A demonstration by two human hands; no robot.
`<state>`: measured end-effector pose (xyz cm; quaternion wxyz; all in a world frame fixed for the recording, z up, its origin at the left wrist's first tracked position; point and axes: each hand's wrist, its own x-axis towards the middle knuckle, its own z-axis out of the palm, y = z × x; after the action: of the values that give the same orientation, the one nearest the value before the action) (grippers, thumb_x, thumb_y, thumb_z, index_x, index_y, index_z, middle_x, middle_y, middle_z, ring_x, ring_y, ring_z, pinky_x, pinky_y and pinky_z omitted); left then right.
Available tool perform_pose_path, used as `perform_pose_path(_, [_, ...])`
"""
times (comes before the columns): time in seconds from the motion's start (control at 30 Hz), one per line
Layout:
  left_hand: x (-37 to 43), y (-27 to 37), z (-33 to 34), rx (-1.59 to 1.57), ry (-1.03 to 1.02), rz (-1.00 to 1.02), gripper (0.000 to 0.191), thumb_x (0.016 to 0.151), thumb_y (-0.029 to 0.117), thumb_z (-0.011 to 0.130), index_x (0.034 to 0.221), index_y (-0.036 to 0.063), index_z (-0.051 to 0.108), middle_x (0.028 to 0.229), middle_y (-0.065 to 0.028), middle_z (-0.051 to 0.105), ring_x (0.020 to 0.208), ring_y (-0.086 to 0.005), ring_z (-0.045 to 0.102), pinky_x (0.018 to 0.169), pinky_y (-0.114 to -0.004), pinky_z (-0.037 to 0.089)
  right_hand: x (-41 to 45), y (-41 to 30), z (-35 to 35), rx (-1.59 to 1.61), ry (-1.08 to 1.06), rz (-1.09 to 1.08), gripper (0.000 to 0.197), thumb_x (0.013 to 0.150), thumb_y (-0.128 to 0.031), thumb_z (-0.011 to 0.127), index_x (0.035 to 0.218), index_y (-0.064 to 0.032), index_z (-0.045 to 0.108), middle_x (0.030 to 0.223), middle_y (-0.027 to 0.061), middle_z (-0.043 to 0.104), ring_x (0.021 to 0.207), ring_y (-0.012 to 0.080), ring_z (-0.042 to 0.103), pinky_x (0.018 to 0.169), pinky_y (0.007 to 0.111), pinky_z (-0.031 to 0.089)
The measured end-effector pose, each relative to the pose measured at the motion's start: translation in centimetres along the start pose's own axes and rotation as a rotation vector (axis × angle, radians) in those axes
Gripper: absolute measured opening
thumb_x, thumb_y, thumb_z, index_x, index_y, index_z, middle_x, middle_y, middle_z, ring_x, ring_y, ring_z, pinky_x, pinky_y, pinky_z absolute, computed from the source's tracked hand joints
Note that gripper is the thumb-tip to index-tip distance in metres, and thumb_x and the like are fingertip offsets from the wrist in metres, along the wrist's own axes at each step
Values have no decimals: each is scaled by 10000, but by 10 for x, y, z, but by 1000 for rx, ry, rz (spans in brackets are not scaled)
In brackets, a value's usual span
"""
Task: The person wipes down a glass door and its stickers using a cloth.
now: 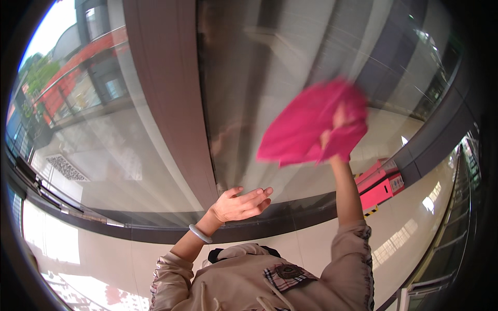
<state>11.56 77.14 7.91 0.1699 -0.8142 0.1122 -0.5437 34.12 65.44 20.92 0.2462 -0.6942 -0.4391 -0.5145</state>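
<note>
A bright pink cloth (299,124) is bunched in my right hand (326,139), which reaches up and forward. Its loose part fans out to the left, blurred by motion. Behind it stands a large glass pane (237,97) full of reflections; whether the cloth touches the glass I cannot tell. My left hand (245,204) holds nothing, its fingers stretched and slightly apart, low in front of the pane. A pale bangle (200,234) circles that wrist.
A broad brown upright frame (171,97) divides the glass. Along its foot runs a dark sill (272,224) above a glossy tiled floor (311,237). To the right stand a red box (381,186) with striped tape near its base, and a railing (447,245).
</note>
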Motion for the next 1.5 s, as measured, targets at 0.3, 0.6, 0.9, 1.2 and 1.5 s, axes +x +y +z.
perform_pose_path(0.3, [19, 20, 9, -127, -7, -26, 254, 692, 228, 678, 875, 231, 501, 1154, 47, 535, 1113, -100, 426, 898, -302, 264, -171, -18, 105, 14, 412, 145, 450, 854, -206, 367, 1248, 2, 301, 1278, 251, 306, 1109, 496, 303, 910, 624, 137])
perform_pose_path(0.6, [38, 14, 27, 16, -101, -82, 150, 763, 218, 570, 910, 226, 543, 1208, 24, 503, 1087, -120, 470, 833, -261, 340, -177, 24, 75, 267, -461, -608, 415, 846, -245, 414, 1182, -4, 376, 1197, 215, 399, 1098, 393, 372, 919, 485, 248])
perform_pose_path(0.9, [89, 52, 130, 170, -158, -200, 365, 750, 234, 523, 1114, 245, 517, 1250, 21, 456, 1127, -149, 425, 984, -363, 205, 66, 170, -8, 554, 394, 274, 483, 900, -258, 362, 1292, 13, 283, 1342, 140, 301, 1212, 273, 315, 1032, 345, 202])
perform_pose_path(1.2, [58, 51, 156, 424, -196, -292, 441, 797, 499, 431, 1182, 290, 477, 1234, 23, 466, 1184, -187, 371, 1014, -427, 167, 10, 95, 5, 22, 9, -606, 417, 826, -291, 420, 1216, -144, 430, 1241, 80, 426, 1075, 247, 438, 951, 465, 294])
perform_pose_path(1.5, [58, 41, 155, 533, -133, -305, 457, 835, 491, 374, 1221, 253, 438, 1279, 36, 419, 1254, -190, 283, 1035, -471, 104, 79, 178, -12, 98, -373, -95, 419, 813, -331, 458, 1167, -108, 471, 766, 135, 561, 665, 316, 546, 608, 423, 438])
